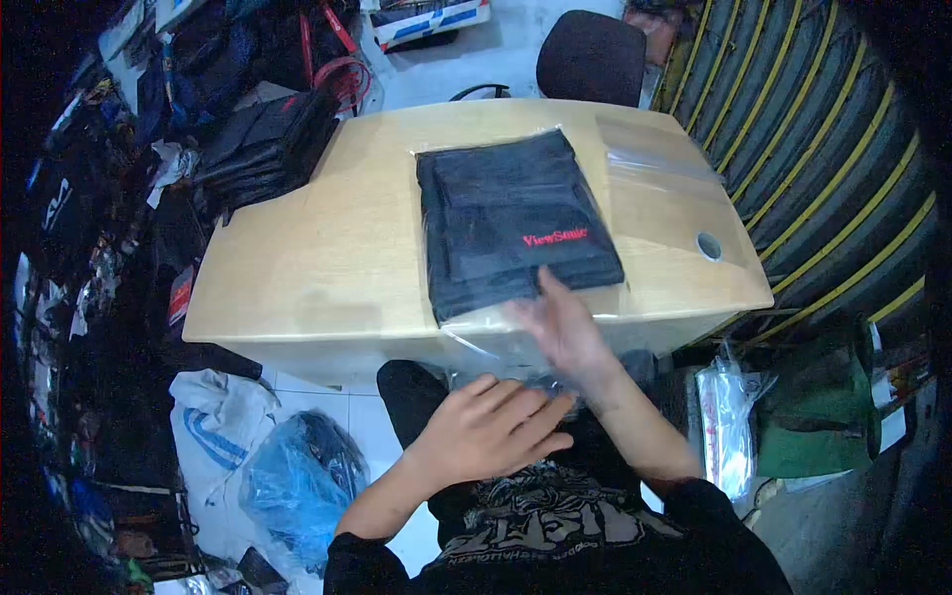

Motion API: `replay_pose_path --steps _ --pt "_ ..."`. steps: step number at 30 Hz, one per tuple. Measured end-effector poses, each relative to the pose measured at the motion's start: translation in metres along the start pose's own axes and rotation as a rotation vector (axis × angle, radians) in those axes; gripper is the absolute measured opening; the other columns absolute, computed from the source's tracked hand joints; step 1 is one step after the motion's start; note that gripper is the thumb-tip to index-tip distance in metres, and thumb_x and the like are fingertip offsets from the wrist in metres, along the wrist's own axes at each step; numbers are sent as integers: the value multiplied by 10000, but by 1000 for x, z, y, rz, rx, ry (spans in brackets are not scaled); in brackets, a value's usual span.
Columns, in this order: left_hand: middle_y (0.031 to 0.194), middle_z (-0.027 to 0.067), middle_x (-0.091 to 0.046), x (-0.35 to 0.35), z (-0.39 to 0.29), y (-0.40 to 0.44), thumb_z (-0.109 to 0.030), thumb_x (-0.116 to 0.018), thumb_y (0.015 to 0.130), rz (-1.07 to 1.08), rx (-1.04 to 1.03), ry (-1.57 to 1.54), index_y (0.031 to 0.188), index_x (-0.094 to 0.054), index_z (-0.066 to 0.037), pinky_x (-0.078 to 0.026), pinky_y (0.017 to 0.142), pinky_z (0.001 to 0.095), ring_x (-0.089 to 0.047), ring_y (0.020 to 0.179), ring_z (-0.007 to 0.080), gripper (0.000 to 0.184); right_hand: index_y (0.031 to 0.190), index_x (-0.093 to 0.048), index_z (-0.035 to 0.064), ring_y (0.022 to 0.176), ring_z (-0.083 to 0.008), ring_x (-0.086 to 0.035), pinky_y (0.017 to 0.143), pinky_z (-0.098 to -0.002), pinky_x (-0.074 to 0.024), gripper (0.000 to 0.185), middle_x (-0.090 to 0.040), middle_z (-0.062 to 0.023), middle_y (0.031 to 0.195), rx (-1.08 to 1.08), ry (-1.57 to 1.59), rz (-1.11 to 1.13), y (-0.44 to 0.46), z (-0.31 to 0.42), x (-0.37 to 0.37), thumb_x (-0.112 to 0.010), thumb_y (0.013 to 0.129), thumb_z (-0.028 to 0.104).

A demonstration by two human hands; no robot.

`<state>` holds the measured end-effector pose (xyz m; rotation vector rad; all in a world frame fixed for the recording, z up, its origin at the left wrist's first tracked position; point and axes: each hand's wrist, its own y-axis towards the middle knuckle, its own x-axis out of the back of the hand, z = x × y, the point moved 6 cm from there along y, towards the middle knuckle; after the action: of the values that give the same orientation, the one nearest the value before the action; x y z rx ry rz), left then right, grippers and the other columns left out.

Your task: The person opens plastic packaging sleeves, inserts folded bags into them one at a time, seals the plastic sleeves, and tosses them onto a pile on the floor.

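ViewSonic bag (511,213) lies in plastic (476,322) near right hand (565,332).

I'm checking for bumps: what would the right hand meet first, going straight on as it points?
Probably the plastic-wrapped ViewSonic bag; blur and depth hide whether the right hand touches it.

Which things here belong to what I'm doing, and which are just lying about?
Job, apparently: ViewSonic bundle; its clear sleeve; table; probably black stack and loose clear film.

Lying about: blue plastic bag; white sack; chair.
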<state>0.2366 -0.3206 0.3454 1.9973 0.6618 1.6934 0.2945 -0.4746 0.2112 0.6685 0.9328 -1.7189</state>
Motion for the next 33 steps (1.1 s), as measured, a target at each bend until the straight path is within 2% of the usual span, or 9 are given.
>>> replay_pose_path --steps 4,6,9,11,13,16,17,26,33 --pt "828 97 -603 26 65 -4 -174 -621 841 -202 312 -56 1009 -647 -9 -464 632 309 -587 707 178 237 1314 -429 -26 1111 -273 -572 973 -358 -458 508 -564 -184 1215 -600 -665 251 -117 -19 -15 -598 911 233" --pt "892 154 -655 36 118 25 -104 -613 839 -243 587 -174 997 -646 -8 -482 629 341 -615 707 254 188 1397 -366 68 1141 -214 -566 929 -329 -497 614 -592 -162 1208 -483 -1493 1011 -151 14 -46 -636 880 258" --pt "1061 196 -631 13 211 77 -216 -554 889 -208 518 119 1104 -613 -18 -489 787 376 -621 924 317 298 1195 -606 67 882 -177 -668 727 -296 -535 375 -687 -99 974 -94 -1272 600 -91 111 -119 -667 857 218" --pt "1236 195 -547 -10 272 117 -358 -483 911 -129 626 278 1212 -561 -51 -433 915 441 -528 1128 333 438 1172 -594 30 1015 -250 -628 877 -352 -501 363 -615 -205 1149 708 -1513 277 14 165 -138 -596 886 253" --pt "1357 179 -457 -50 307 123 -463 -416 914 -30 738 405 1292 -509 -86 -345 1000 520 -414 1269 334 542 1288 -516 97 1261 -337 -440 1036 -457 -361 539 -432 -194 1382 907 -1941 47 137 182 -113 -497 895 466" --pt "1421 147 -398 -114 356 104 -537 -328 909 41 847 490 1351 -467 -145 -182 1077 565 -320 1340 322 607 1452 -285 198 1419 -324 -104 1104 -567 -154 699 -180 -87 1535 354 -2190 -445 214 168 -35 -353 886 604" --pt "1428 141 -392 -117 354 99 -535 -319 911 120 891 450 1358 -461 -153 -170 1088 545 -318 1343 313 605 1447 -302 197 1413 -306 -149 1101 -559 -173 712 -221 -83 1523 300 -2180 -447 213 161 -26 -363 876 619" --pt "1400 125 -435 -124 354 96 -536 -316 915 171 939 418 1336 -489 -154 -174 1097 498 -356 1326 290 594 1364 -443 157 1365 -278 -282 1054 -544 -279 674 -377 -94 1445 498 -2155 -479 212 160 -14 -419 855 599" --pt "1483 173 -280 -82 297 97 -530 -334 926 108 854 227 1386 -421 -148 -136 1091 571 -232 1378 360 604 1354 -444 100 1343 -355 -304 1061 -530 -259 572 -365 -193 1430 822 -2021 -113 133 166 -26 -466 909 459"
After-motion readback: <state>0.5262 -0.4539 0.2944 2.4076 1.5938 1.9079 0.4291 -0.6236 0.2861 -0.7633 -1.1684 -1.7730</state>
